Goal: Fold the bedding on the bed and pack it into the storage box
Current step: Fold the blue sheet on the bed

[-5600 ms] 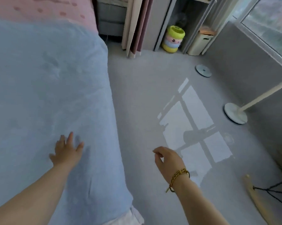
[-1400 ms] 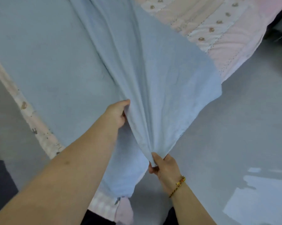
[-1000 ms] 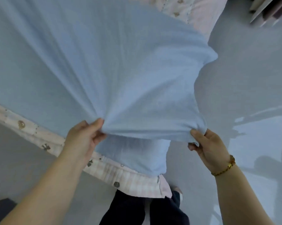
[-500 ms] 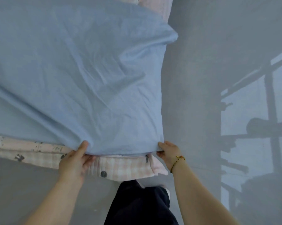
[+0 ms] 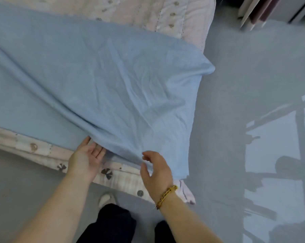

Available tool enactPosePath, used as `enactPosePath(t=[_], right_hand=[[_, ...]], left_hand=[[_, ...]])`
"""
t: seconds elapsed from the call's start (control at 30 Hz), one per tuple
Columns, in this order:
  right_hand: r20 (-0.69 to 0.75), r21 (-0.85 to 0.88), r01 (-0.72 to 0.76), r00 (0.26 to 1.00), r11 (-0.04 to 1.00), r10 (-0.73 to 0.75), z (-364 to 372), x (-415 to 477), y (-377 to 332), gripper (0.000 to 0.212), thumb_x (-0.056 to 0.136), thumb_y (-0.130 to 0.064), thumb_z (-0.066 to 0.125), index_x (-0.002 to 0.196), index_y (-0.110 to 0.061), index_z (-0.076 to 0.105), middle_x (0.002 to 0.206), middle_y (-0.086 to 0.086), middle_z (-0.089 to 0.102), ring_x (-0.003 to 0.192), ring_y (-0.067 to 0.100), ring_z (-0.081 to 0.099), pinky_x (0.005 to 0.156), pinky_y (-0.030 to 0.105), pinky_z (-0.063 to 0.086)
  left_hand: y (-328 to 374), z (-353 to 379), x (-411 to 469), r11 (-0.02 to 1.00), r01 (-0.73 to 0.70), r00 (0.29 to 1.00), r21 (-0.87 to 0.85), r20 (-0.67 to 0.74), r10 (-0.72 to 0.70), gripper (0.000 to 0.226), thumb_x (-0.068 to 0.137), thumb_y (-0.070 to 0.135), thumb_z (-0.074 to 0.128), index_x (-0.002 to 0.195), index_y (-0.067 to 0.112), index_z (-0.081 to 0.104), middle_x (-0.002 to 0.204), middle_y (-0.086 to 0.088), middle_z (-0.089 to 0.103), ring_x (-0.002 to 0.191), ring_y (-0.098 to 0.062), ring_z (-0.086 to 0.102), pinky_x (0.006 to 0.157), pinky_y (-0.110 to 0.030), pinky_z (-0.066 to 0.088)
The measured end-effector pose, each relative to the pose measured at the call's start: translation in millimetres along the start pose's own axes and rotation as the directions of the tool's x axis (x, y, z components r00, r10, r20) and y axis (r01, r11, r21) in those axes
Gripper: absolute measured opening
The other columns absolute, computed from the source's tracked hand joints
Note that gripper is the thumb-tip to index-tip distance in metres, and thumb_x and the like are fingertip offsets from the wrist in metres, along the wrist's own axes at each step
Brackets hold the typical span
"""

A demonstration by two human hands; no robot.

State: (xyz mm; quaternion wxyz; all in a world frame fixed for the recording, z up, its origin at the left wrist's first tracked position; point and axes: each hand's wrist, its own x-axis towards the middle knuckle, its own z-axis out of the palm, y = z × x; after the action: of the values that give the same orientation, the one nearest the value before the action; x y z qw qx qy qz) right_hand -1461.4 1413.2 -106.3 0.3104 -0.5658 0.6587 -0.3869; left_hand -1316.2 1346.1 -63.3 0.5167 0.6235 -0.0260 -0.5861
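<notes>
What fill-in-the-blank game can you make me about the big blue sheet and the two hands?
1. The thin cloth sheet spread over the bed is light ____.
2. The braided yellow bracelet sits on the ____ wrist.
3. The left hand lies at the sheet's near edge with its palm turned ____.
4. The padded quilt with small prints under the sheet is pale ____.
Missing words: blue; right; up; pink.

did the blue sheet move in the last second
Yes. The blue sheet has dropped, from lifted above the pink quilt to lying on it.
</notes>
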Motion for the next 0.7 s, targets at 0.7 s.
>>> enactPosePath(t=[0.7], right_hand=[[-0.283,-0.72,-0.117,0.95,0.684,-0.135,156.2,68.3,-60.4,0.035,0.061,-0.024,0.056,0.093,-0.017,0.043,0.084,0.004,0.063,0.081,0.017,0.04,0.077,0.027,0.035]], left_hand=[[104.8,-36.0,164.2,-0.518,-0.811,0.236,0.271,0.963,0.133,0.027,0.065,0.036,0.045,0.062,0.016,0.064,0.07,-0.002,0.06,0.073,-0.016,0.041,0.064,-0.028,0.023]])
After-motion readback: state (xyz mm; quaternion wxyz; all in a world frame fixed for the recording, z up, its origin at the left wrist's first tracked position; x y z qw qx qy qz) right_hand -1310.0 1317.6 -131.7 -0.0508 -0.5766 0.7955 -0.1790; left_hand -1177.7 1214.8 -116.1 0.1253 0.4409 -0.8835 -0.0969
